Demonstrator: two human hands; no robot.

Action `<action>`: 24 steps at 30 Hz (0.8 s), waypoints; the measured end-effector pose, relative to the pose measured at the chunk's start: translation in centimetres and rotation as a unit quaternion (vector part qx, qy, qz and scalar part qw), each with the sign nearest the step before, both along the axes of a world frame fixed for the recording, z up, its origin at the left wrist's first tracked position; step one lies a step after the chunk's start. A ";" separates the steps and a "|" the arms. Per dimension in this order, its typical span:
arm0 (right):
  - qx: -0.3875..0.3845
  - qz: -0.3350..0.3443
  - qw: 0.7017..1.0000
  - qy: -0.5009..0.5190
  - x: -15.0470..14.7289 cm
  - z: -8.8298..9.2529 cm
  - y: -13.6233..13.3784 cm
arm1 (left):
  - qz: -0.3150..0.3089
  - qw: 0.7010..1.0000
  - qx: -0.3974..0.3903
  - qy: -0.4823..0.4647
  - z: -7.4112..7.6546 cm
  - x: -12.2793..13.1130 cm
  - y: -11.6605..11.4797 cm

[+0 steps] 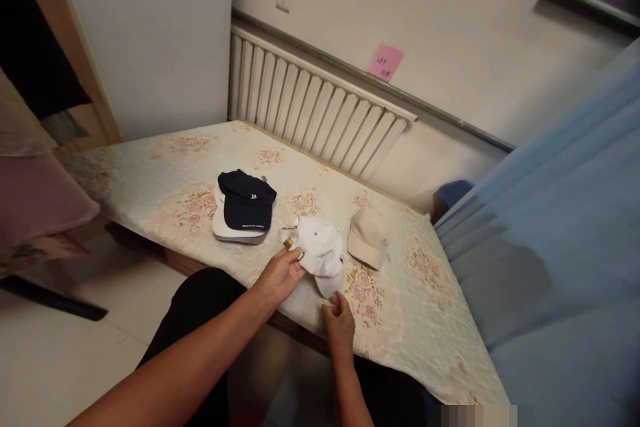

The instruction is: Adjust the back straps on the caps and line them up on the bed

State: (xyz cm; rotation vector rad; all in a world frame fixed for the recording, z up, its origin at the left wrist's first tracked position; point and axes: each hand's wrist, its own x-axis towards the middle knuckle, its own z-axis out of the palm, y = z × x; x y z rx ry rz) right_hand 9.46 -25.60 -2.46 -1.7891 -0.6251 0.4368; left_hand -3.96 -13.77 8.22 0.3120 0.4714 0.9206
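A white cap (320,250) lies near the front edge of a floral mattress (165,180). My left hand (280,275) is closed on the cap's back strap, by its brass buckle (289,242). My right hand (339,321) pinches the tip of the cap's brim. A dark navy cap (247,200) sits stacked on another white cap (227,228) to the left. A beige cap (369,237) lies just right of the one I hold.
A white radiator (315,107) runs along the wall behind the mattress, with a pink sticky note (385,62) above it. A blue curtain (555,240) hangs at the right. Pink cushions (40,203) are at the left over a pale tiled floor (60,347).
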 end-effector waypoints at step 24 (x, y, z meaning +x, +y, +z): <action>0.281 0.234 0.816 0.448 -7.8 7.3 2.8 | -0.050 0.996 -0.036 -0.062 0.0 -0.9 -3.6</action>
